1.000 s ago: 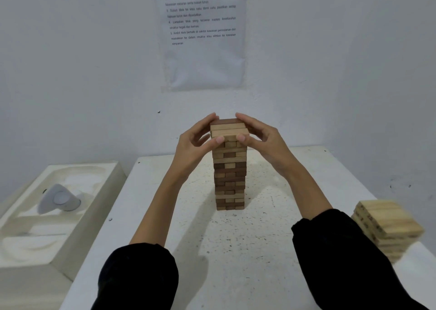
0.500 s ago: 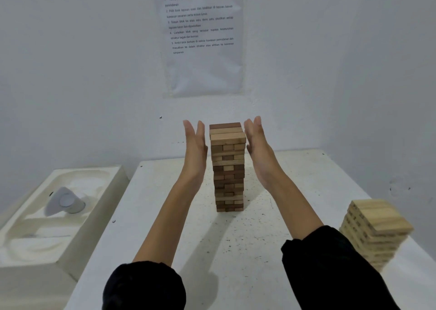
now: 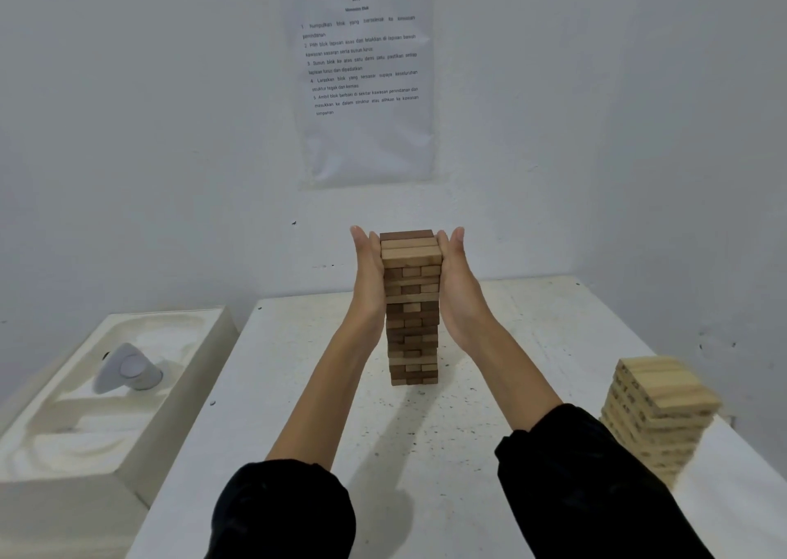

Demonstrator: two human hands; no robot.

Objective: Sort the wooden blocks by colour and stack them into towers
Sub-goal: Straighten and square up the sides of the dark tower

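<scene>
White desk (image 3: 298, 388) carries the mixed-colour block tower (image 3: 412, 328); my left hand (image 3: 368, 273) and right hand (image 3: 458, 286) press flat against its sides, grips wide.

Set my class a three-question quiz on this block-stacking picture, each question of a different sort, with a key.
1. True or false: the left hand and right hand flank the mixed-colour tower with fingers straight.
2. Where does the all-pale tower stand? A: near the table's right edge. B: on top of the mixed-colour tower. C: behind the mixed-colour tower.
3. Fill in: the mixed-colour tower's top layer holds two pale blocks and one ___ block.
Key: 1 true; 2 A; 3 dark brown.
</scene>
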